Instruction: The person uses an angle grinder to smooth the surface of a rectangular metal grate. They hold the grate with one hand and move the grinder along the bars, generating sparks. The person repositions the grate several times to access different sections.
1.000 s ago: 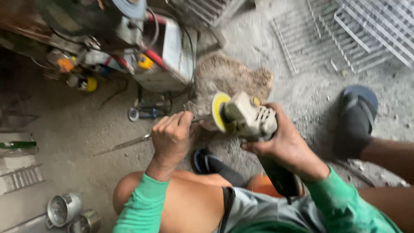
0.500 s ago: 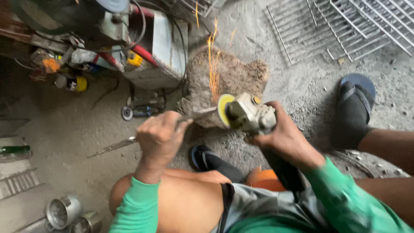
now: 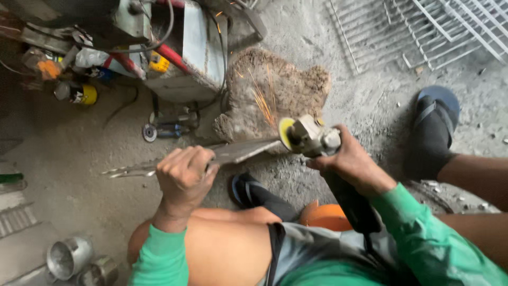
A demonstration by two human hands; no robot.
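Note:
My left hand (image 3: pixel 183 175) is clenched around a long flat metal blade (image 3: pixel 241 150) that lies roughly level, its thin tail (image 3: pixel 127 171) sticking out to the left. My right hand (image 3: pixel 353 163) grips the dark body of an angle grinder (image 3: pixel 312 137). The grinder's yellow-green disc (image 3: pixel 286 132) touches the blade's right end, and orange sparks (image 3: pixel 262 100) fly up and away over a rough stone block (image 3: pixel 275 95). Both arms wear green sleeves.
A grey machine box (image 3: pixel 190 53) with red hose and cables stands at the upper left. White wire racks (image 3: pixel 423 32) lie at the upper right. My sandalled foot (image 3: pixel 434 127) rests right; metal cups (image 3: pixel 69 257) sit at the lower left. A small tool (image 3: pixel 164 131) lies on the floor.
The grinder's disc has met the blade and sparks started flying. The view has drawn closer, and the blade now lies flatter across the frame.

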